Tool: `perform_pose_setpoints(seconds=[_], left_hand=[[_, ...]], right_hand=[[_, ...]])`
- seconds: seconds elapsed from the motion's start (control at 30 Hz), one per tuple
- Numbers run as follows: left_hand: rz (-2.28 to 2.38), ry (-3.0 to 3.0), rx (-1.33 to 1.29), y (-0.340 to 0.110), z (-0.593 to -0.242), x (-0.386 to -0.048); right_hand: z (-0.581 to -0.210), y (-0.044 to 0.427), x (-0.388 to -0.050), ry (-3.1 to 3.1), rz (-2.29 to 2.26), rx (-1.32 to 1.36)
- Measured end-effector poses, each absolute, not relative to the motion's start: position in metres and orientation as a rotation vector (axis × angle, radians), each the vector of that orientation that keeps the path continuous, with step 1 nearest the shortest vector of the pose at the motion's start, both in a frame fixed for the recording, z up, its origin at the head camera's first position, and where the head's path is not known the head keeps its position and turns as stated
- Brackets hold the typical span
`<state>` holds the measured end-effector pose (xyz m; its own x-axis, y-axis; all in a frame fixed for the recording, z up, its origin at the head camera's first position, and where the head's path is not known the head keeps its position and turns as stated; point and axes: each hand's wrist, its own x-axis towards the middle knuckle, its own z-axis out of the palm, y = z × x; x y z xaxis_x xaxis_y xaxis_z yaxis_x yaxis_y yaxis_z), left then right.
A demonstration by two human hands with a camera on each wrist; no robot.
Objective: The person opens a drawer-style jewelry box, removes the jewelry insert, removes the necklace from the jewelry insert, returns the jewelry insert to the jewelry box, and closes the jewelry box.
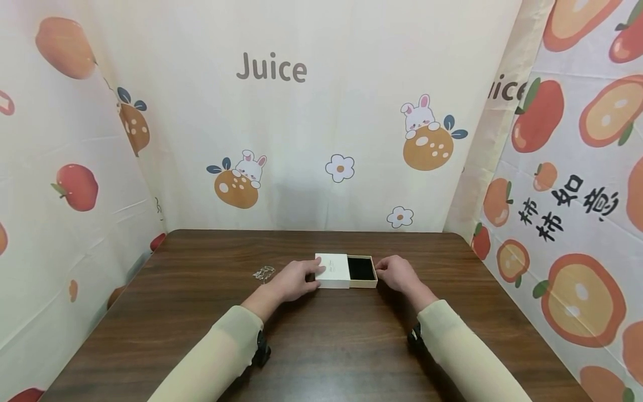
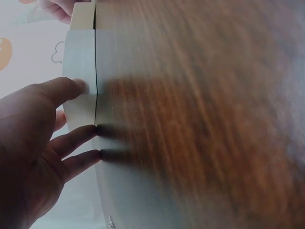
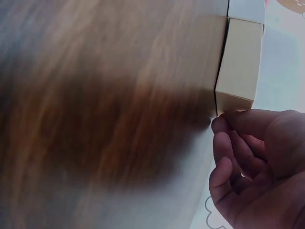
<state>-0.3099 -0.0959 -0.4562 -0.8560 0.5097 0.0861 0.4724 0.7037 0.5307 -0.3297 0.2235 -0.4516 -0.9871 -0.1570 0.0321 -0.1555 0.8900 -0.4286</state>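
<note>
A small white sliding box lies on the table, its white sleeve (image 1: 332, 268) on the left and its cream inner drawer (image 1: 374, 283) partly out to the right. Black padding (image 1: 360, 268) lines the exposed part of the drawer. My left hand (image 1: 295, 279) grips the sleeve, with the thumb (image 2: 71, 89) against its front side. At the drawer's right end is my right hand (image 1: 397, 272), its fingers curled. In the right wrist view, the thumb and forefinger pinch at the drawer's end (image 3: 234, 101); the exact contact is partly hidden. A thin silver chain (image 1: 263, 272) lies left of the box.
The dark brown wooden table (image 1: 321, 346) ends at a back edge behind the box. Fruit-printed curtains (image 1: 301, 123) hang behind and along both sides. Dark straps (image 1: 262, 349) sit around both wrists, below the light sleeves.
</note>
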Motion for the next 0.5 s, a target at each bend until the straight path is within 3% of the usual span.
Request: perform_pose_setpoints(seconds=[0.5], left_hand=[[0.859,2.818,0.771,-0.095,-0.454,-0.310]], right_hand=[[-0.452,0.213,-0.331,3.030,-0.747,-0.234]])
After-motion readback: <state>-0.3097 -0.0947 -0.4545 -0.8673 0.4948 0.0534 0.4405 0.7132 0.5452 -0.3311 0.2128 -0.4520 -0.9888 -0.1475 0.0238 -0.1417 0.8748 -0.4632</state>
